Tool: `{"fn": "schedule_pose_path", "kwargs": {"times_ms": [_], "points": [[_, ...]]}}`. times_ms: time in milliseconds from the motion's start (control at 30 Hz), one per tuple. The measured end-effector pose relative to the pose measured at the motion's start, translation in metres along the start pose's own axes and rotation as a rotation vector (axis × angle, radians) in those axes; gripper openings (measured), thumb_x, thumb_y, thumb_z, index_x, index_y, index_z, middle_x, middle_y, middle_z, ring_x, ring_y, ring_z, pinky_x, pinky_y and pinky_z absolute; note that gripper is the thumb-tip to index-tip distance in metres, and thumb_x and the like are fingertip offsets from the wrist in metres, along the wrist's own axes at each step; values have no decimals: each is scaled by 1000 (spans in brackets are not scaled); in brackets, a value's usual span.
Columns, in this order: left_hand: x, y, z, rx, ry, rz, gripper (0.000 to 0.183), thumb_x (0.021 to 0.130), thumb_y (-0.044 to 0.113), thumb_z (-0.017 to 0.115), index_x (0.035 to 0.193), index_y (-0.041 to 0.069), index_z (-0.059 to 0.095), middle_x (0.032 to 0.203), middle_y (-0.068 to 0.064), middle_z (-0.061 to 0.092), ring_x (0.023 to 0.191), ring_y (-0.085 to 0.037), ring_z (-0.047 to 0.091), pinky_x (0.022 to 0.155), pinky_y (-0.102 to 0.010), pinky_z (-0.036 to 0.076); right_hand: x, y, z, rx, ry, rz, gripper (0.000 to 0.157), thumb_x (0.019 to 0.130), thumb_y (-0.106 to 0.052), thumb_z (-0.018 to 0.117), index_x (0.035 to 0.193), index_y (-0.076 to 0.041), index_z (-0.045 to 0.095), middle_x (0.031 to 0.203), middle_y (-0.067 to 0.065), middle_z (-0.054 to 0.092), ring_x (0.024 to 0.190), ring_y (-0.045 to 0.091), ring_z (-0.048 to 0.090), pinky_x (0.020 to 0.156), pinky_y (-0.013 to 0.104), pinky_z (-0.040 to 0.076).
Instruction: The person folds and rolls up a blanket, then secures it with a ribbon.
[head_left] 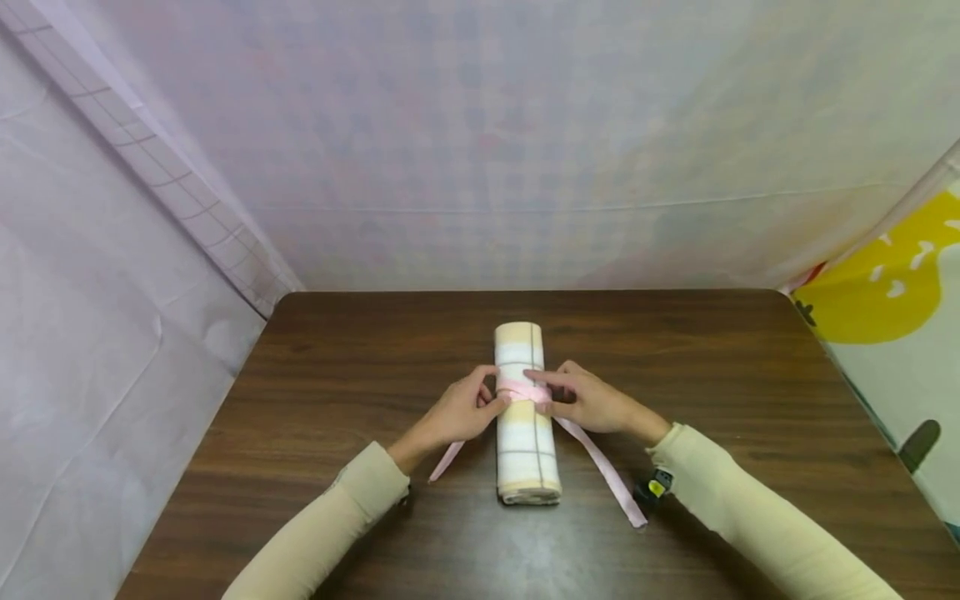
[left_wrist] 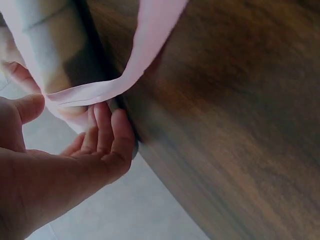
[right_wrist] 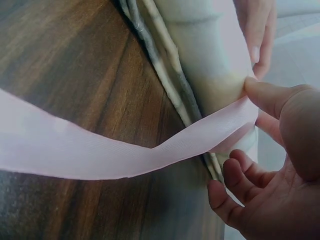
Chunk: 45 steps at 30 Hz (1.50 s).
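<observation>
A rolled towel (head_left: pixel 527 433), cream and white with thin dark lines, lies lengthwise on the table. Around its middle passes a pink ribbon (head_left: pixel 522 392), crossed on top, with one tail trailing to each side. My left hand (head_left: pixel 467 407) touches the roll's left side, its thumb by the ribbon and its other fingers loosely bent against the roll in the left wrist view. From the right, my right hand (head_left: pixel 592 398) reaches over with its index finger on top of the roll. Its thumb presses beside the ribbon (right_wrist: pixel 200 135) in the right wrist view.
The dark wooden table (head_left: pixel 360 350) has rounded far corners. Pale fabric (head_left: pixel 480 167) hangs behind it and along the left. Fabric with a yellow print (head_left: pixel 877 292) hangs at the right. A small black device (head_left: pixel 655 486) sits at my right wrist.
</observation>
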<state>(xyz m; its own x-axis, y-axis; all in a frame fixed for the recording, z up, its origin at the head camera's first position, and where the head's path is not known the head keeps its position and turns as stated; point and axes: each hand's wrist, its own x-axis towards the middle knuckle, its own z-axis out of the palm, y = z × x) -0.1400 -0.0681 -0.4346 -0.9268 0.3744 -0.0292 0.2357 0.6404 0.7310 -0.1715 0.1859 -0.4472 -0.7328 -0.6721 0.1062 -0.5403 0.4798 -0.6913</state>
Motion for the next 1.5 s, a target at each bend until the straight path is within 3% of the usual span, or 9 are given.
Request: {"fn": "schedule_pose_path", "kwargs": {"times_ms": [200,467,700,800,967,1233,1500], "points": [[2,-2,0,-58,-62,-75,56,100,35,58,146,11,38,90,-4,65,73,-13,60,67,-29,51,-2,-1,1,15,-22,-1,55,95,-20,68,146,-7,49,83,1,55,70,11,50,60,24,45],[8,-9,2,-124,-65,-69,59,97,32,63,147,12,38,80,-1,64,65,-13,57,58,-26,47,-2,-3,5,81,-35,12,56,97,-19,65,147,-5,44,88,2,60,77,10,57,66,26,50],[16,-15,1,-448,-86,-63,56,93,7,66,144,4,40,79,-6,64,69,-17,61,65,-31,52,3,-2,10,378,-12,114,56,93,-9,68,143,-1,46,77,14,61,62,17,58,55,26,49],[18,-16,1,-532,-90,-73,53,93,0,63,142,3,42,81,-6,64,68,-15,58,67,-31,52,4,-3,11,492,1,181,51,94,-8,66,141,-1,48,77,19,61,59,16,56,53,26,47],[18,-15,1,-500,-58,-75,47,93,3,62,138,4,48,83,-8,65,72,-17,54,64,-25,43,5,-5,12,546,65,255,38,96,-12,64,131,1,56,74,12,63,54,10,46,49,21,38],[17,-16,2,-454,-15,-61,40,94,2,62,132,3,53,78,-8,67,85,-33,66,75,-26,48,2,-6,16,560,142,311,29,96,-17,65,118,2,60,70,6,64,51,7,41,48,21,33],[15,-17,2,-396,-4,-33,38,95,4,62,132,5,55,79,-12,66,80,-34,64,68,-25,47,-1,-2,20,575,231,382,29,93,-13,69,115,3,60,70,5,66,54,11,45,50,23,31]]}}
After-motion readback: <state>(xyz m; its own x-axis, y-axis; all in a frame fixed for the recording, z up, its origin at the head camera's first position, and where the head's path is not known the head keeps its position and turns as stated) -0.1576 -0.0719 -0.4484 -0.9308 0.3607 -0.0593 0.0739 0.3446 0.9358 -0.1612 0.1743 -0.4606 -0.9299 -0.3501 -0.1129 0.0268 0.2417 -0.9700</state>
